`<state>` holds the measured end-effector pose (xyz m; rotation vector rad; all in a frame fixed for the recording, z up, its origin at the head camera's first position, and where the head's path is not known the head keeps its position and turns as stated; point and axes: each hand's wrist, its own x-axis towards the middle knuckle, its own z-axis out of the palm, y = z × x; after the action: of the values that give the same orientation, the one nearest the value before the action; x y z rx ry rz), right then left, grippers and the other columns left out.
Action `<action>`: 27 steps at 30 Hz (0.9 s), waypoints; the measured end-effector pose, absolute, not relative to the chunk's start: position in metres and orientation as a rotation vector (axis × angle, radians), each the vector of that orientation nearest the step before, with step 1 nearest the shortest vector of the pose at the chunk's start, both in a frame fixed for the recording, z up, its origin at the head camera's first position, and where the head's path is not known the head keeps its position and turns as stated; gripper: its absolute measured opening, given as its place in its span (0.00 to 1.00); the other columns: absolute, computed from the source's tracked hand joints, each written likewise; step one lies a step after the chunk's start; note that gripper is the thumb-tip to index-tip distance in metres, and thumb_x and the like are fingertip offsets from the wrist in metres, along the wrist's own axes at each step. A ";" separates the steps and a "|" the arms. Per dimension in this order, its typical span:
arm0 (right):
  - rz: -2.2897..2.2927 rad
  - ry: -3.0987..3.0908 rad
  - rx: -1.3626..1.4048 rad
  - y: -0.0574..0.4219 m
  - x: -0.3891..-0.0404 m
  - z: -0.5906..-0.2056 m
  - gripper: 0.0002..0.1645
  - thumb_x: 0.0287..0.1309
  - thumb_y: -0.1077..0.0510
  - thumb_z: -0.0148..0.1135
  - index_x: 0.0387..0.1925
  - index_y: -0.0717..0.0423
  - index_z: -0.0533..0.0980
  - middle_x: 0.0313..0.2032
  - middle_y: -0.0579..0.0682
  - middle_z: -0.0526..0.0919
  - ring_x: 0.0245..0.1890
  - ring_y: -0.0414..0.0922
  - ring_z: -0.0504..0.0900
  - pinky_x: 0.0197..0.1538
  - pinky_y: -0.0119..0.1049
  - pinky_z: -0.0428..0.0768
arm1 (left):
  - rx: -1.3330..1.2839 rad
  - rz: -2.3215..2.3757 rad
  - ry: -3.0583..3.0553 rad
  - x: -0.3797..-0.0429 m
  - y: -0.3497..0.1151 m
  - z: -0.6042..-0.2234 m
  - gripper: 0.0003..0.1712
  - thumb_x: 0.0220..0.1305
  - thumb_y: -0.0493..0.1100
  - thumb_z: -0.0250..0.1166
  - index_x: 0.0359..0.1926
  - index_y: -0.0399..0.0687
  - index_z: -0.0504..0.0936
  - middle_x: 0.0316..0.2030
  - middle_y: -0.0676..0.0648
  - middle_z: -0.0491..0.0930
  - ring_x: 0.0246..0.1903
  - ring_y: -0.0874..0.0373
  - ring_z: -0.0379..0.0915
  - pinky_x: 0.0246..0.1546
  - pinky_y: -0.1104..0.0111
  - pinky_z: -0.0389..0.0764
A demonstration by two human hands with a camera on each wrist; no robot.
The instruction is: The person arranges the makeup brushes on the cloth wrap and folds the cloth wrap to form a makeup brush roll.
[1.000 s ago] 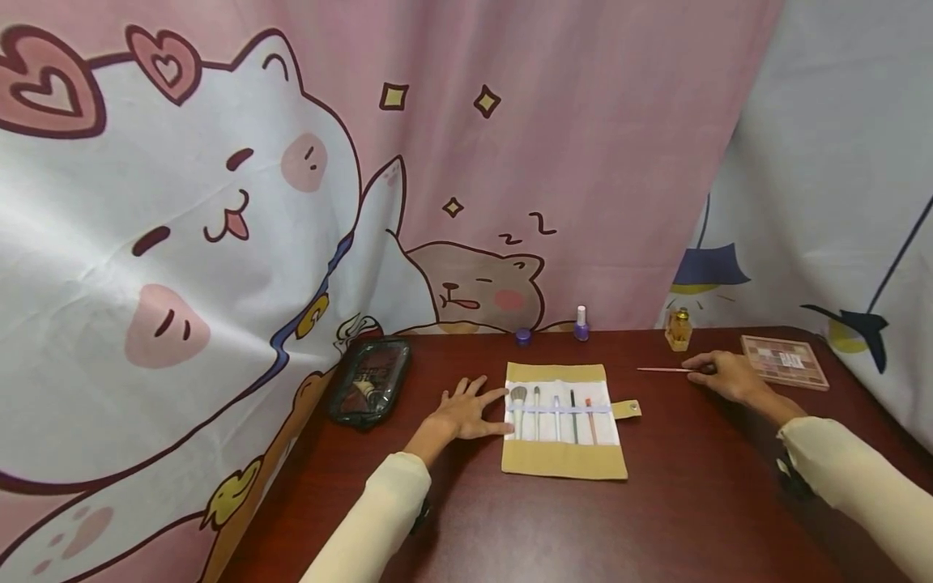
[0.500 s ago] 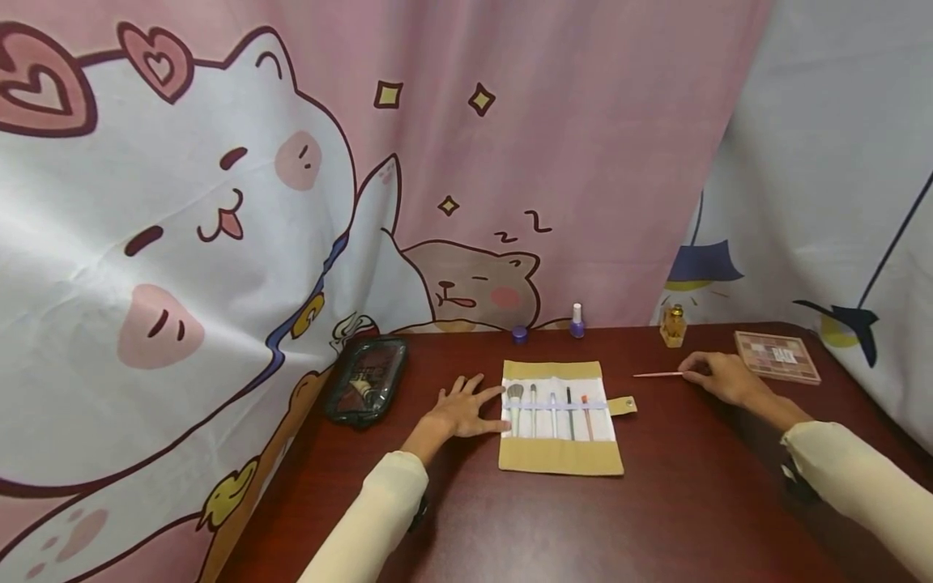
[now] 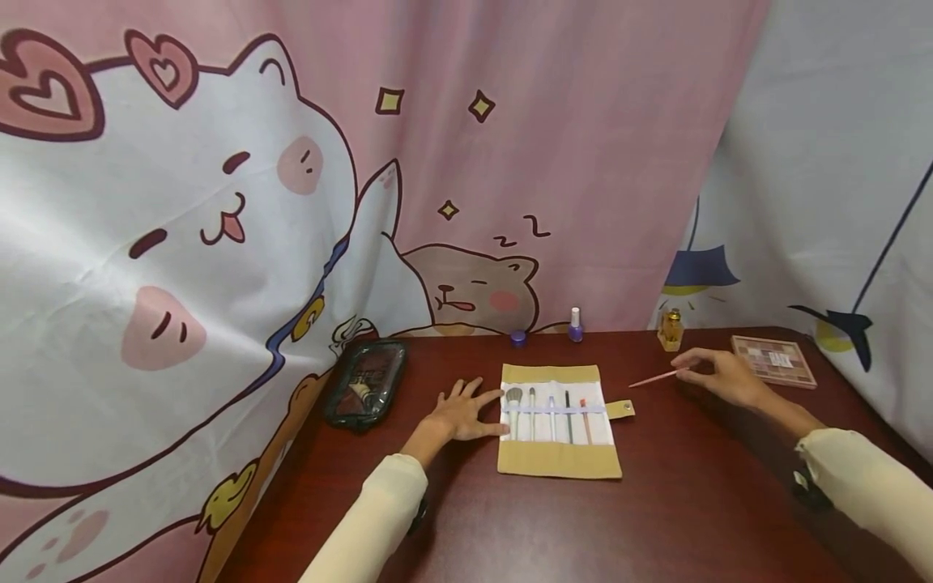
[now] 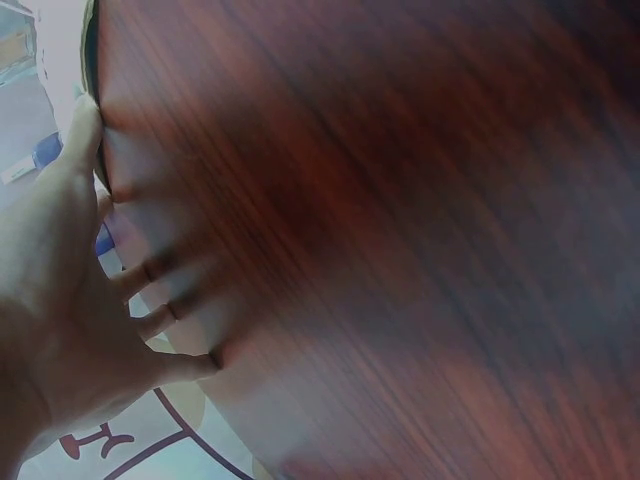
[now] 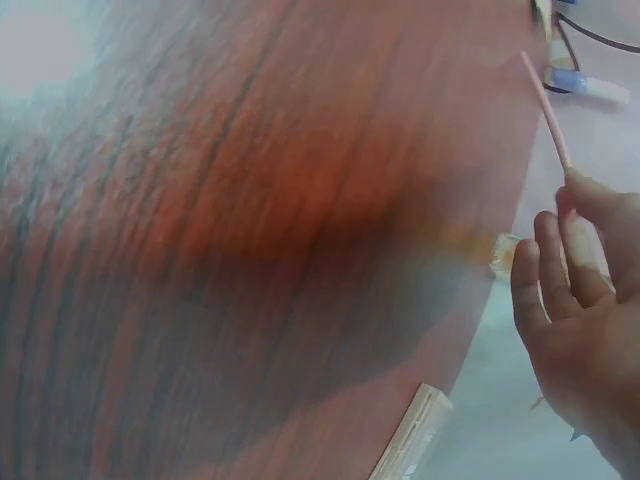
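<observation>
A yellow fabric brush roll lies unfolded on the dark red table, its snap tab pointing right. Several makeup brushes stand side by side under its lavender band, among them a fluffy grey-headed brush at the left and an orange-tipped one at the right. My left hand is spread flat, thumb and index fingertip touching the roll's left edge. Between thumb and fingers, my right hand pinches a thin pink stick, perhaps a brush handle. In the right wrist view the pink stick points away from the fingertips.
A black clear-topped pouch lies at the left. Along the back stand a small purple jar, a purple nail polish bottle and a gold perfume bottle. An eyeshadow palette lies behind the right hand.
The right hand has lifted the pink stick slightly, and the stick now tilts with its free end lower. The left hand stays at the roll's edge.
</observation>
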<state>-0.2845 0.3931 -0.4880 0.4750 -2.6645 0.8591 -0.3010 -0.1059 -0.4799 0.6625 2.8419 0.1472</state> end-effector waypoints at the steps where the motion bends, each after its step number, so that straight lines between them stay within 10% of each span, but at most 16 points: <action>1: 0.922 -2.652 0.457 0.392 -0.285 -0.487 0.12 0.62 0.60 0.74 0.47 0.59 0.85 0.38 0.54 0.89 0.37 0.35 0.83 0.38 0.33 0.79 | 0.661 0.148 2.842 -0.301 -0.106 -0.480 0.49 0.62 0.80 0.58 0.80 0.73 0.60 0.81 0.44 0.51 0.79 0.38 0.45 0.71 0.34 0.55; 7: 1.314 -2.585 0.378 0.388 -0.286 -0.478 0.21 0.68 0.58 0.69 0.56 0.67 0.79 0.44 0.59 0.89 0.39 0.27 0.84 0.37 0.28 0.83 | 0.652 0.139 2.834 -0.300 -0.106 -0.479 0.49 0.63 0.80 0.57 0.81 0.74 0.58 0.82 0.44 0.50 0.79 0.38 0.44 0.72 0.34 0.54; 17: 1.652 -2.492 0.503 0.375 -0.288 -0.465 0.24 0.74 0.62 0.62 0.63 0.72 0.72 0.48 0.38 0.88 0.45 0.35 0.88 0.43 0.37 0.87 | 0.649 0.133 2.838 -0.298 -0.105 -0.478 0.49 0.63 0.81 0.57 0.80 0.75 0.59 0.81 0.45 0.51 0.79 0.40 0.45 0.72 0.35 0.55; 27: 1.537 -2.492 0.572 0.344 -0.297 -0.454 0.20 0.72 0.61 0.64 0.61 0.63 0.77 0.52 0.64 0.86 0.42 0.43 0.90 0.41 0.37 0.87 | 0.653 0.119 2.842 -0.298 -0.105 -0.478 0.49 0.63 0.80 0.57 0.80 0.75 0.59 0.81 0.45 0.51 0.79 0.40 0.45 0.71 0.35 0.56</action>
<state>-0.2975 0.3443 -0.4541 0.5715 -2.4925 1.5372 -0.2979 -0.1055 -0.4781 0.6534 2.8425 0.1188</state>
